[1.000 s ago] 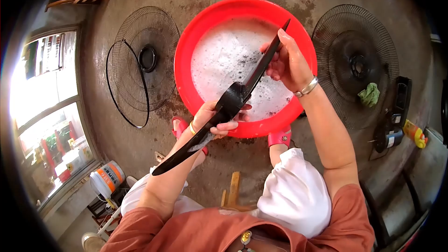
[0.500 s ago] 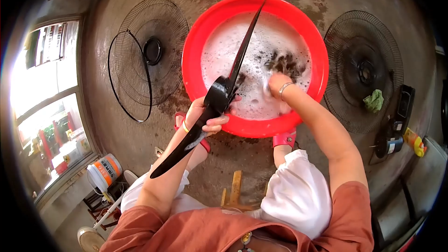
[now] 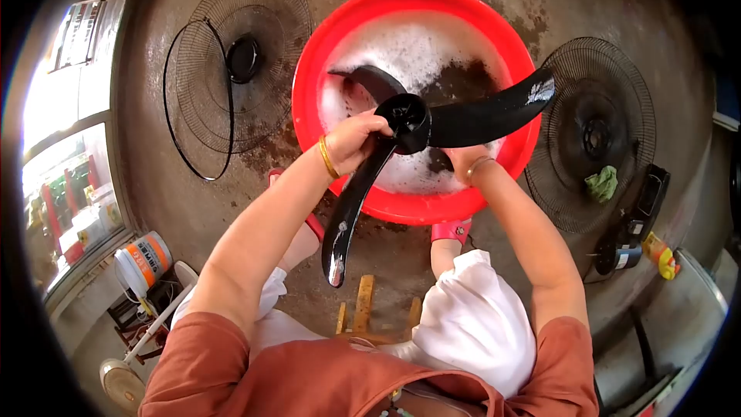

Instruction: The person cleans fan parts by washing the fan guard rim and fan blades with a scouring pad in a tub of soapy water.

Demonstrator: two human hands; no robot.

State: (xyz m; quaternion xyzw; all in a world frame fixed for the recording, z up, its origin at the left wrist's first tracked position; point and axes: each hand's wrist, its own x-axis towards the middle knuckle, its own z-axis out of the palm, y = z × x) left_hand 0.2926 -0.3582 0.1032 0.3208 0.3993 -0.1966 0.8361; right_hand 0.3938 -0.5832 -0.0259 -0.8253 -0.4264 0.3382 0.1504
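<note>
A black three-bladed fan blade [image 3: 488, 117] is held over a red basin [image 3: 306, 100] of foamy water. My left hand [image 3: 351, 143] grips it near the hub, whose hollow side faces up. One blade reaches past the basin's right rim with a patch of suds near its tip; another points down toward my knees. My right hand [image 3: 468, 162] is at the basin's lower right, partly beneath the right-hand blade. Its fingers are hidden, so whatever they hold cannot be seen. Dark patches show among the white foam [image 3: 397, 40].
Wire fan grilles lie on the floor left [image 3: 266, 100] and right [image 3: 571, 139] of the basin. A black ring [image 3: 165, 100] overlaps the left grille; a green cloth [image 3: 602, 184] rests on the right one. A white-and-orange bucket [image 3: 144, 261] stands lower left.
The fan blade has turned from edge-on to showing its hub and all three blades. My right hand has shifted slightly toward the near rim and is now partly covered by a blade.
</note>
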